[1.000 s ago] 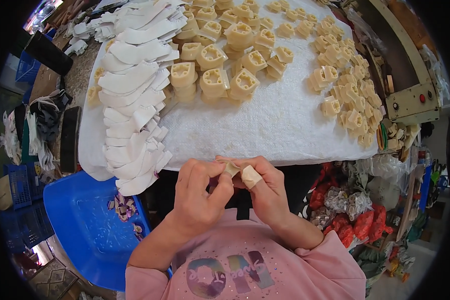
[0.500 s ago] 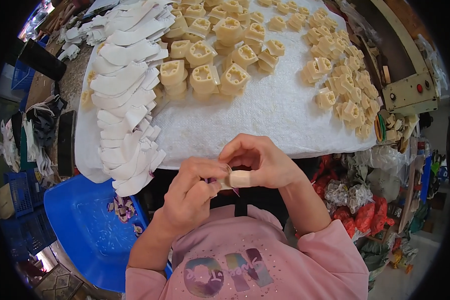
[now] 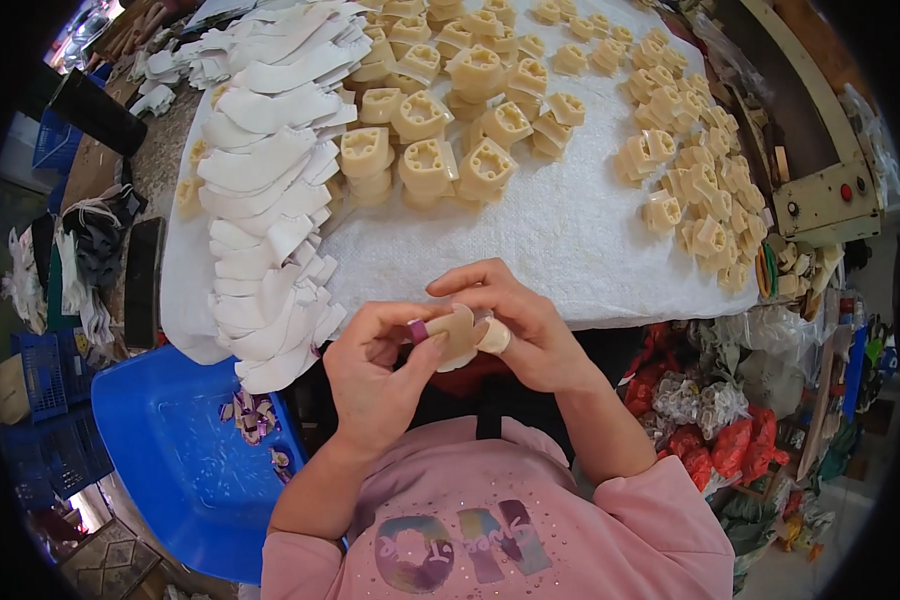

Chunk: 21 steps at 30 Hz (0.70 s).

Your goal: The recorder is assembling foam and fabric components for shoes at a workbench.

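Observation:
Just off the near edge of the table, my left hand (image 3: 375, 365) is closed, thumb and fingers pinching a small cream shoe heel (image 3: 457, 338) with a purple strip at its left side. From the right, my right hand (image 3: 530, 330) closes on the same piece. Its thumb carries a pale wrap, and its index finger arches over the far side. Part of the piece is hidden behind my fingers. Beyond my hands, several cream shoe heels (image 3: 430, 170) stand in stacked groups on a table with a white woven cover (image 3: 400, 255).
Overlapping white leather-like pieces (image 3: 260, 210) line the table's left side. More small heels (image 3: 705, 190) heap at right. A blue tub (image 3: 195, 440) with purple scraps stands low left. Red and clear plastic bags (image 3: 715, 425) lie low right. A dark phone (image 3: 144, 280) rests far left.
My hands have drawn slightly apart and turned the heel, so its broad pale face now shows. The purple strip now sits by my left fingers. The whole view has shifted a little.

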Motion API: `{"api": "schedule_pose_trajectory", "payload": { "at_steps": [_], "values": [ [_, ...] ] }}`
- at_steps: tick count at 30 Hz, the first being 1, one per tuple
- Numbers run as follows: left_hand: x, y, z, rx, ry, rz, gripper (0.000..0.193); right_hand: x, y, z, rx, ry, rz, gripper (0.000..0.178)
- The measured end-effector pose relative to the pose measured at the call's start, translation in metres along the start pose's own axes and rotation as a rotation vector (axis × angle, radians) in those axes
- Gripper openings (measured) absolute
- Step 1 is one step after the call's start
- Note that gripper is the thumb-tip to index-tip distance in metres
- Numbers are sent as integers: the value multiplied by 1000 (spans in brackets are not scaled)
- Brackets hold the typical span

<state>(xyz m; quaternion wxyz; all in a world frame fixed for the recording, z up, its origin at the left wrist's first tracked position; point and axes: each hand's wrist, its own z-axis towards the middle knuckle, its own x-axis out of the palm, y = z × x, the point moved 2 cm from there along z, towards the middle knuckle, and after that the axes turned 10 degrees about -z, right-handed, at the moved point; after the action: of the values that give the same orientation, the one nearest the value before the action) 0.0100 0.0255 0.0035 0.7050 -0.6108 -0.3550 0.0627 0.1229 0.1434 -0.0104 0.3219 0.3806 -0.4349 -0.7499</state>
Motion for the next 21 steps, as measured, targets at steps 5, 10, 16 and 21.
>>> {"api": "schedule_pose_trajectory", "payload": {
  "at_steps": [5, 10, 16, 21],
  "values": [
    [3, 8, -1, 23, 44, 10, 12, 15, 13, -3, 122, -219, -130, 10],
    [3, 6, 0, -15, 31, -1, 11, 15, 12, -1, 294, -188, 267, 8],
    [9, 0, -3, 315, 51, 521, 10, 15, 21, -6, 52, -388, -269, 8],
    [-3, 1, 6, 387, 185, 532, 12, 2, 11, -11, 144, -270, 391, 17]
  ]
}}
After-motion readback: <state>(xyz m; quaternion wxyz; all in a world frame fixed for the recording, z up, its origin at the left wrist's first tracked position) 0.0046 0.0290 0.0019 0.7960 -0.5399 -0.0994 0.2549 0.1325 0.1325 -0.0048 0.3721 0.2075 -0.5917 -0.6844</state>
